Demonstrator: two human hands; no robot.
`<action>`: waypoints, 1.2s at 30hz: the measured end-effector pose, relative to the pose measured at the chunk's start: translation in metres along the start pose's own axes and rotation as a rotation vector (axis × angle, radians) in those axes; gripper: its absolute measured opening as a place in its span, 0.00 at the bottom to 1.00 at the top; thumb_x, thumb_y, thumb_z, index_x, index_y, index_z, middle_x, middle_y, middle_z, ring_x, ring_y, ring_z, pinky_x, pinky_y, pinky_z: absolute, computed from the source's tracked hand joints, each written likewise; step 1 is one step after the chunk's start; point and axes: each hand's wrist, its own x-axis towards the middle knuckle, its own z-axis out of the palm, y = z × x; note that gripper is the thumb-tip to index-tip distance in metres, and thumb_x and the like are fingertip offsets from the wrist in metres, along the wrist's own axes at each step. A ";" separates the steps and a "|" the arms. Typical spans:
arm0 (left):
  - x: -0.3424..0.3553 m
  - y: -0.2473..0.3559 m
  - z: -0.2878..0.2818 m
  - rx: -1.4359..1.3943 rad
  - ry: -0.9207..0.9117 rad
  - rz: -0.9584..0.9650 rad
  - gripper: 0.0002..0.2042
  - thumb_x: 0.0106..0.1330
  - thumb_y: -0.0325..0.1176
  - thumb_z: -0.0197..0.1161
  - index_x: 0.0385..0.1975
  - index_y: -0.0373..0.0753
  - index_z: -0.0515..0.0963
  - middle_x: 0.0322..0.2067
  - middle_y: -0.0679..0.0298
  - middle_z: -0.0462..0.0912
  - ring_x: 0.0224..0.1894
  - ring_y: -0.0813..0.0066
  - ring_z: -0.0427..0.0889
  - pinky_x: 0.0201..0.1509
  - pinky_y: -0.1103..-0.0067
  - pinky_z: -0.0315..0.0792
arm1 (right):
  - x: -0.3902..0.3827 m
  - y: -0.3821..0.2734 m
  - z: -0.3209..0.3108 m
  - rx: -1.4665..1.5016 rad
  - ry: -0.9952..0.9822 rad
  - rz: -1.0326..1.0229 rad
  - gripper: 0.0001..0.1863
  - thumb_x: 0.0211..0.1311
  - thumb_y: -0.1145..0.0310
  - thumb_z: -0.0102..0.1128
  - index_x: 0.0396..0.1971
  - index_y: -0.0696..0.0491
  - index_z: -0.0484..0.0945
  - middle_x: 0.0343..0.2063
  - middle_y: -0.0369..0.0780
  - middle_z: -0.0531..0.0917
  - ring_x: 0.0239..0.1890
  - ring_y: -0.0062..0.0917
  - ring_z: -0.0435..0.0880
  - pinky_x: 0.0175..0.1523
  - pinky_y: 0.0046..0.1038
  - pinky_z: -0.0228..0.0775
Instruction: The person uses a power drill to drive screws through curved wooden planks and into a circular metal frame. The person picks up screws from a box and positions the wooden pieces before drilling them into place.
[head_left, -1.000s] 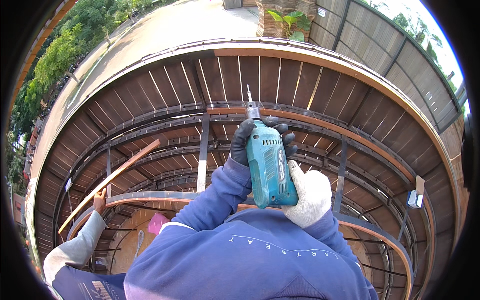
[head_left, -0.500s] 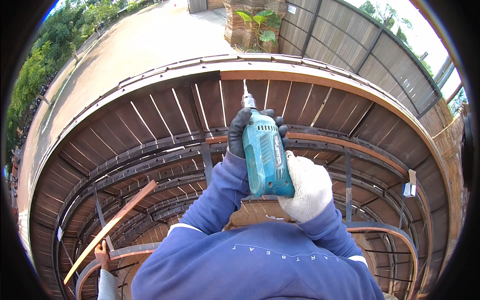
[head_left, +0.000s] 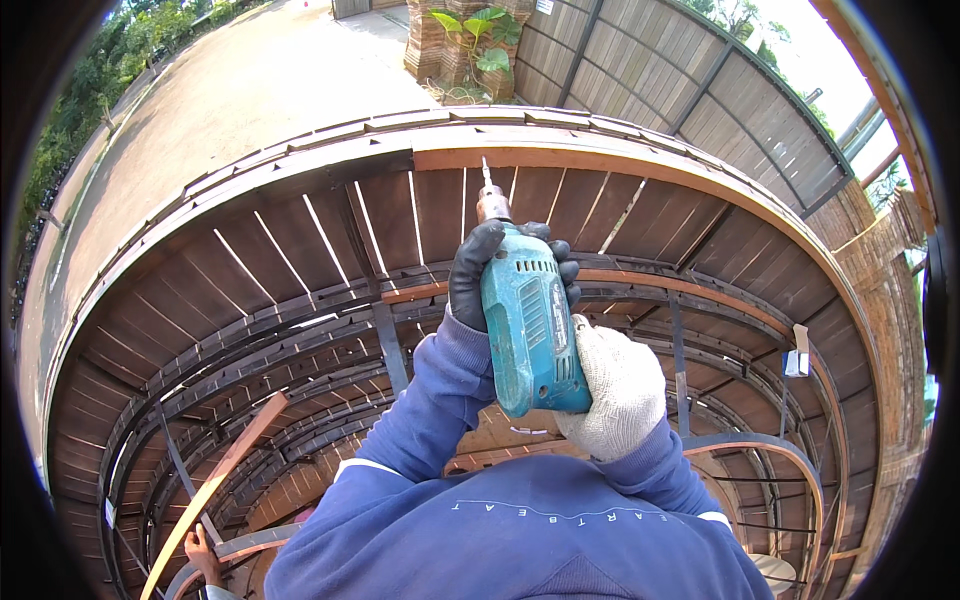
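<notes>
I find the teal drill (head_left: 530, 325) held in a double grip: left hand (head_left: 474, 272) wrapped around its front, right hand (head_left: 618, 388) at its rear. Its long axis runs forward, the bit (head_left: 486, 173) nearer the left hand, overlapping the reddish-brown rim board (head_left: 560, 158); contact I cannot confirm.

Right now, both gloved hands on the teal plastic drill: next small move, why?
Probably square the teal plastic drill to the curved reddish-brown board: its thin silver bit overlaps the board in view, contact unclear, while the black-gloved left hand holds the front and the white-gloved right hand grips the rear.
</notes>
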 end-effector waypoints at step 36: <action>0.000 0.003 0.004 -0.012 0.074 -0.020 0.26 0.66 0.49 0.70 0.56 0.38 0.76 0.48 0.52 0.82 0.51 0.53 0.86 0.55 0.57 0.85 | 0.029 0.002 0.005 0.170 -0.243 0.153 0.31 0.39 0.67 0.77 0.49 0.61 0.80 0.31 0.45 0.82 0.31 0.45 0.84 0.36 0.42 0.76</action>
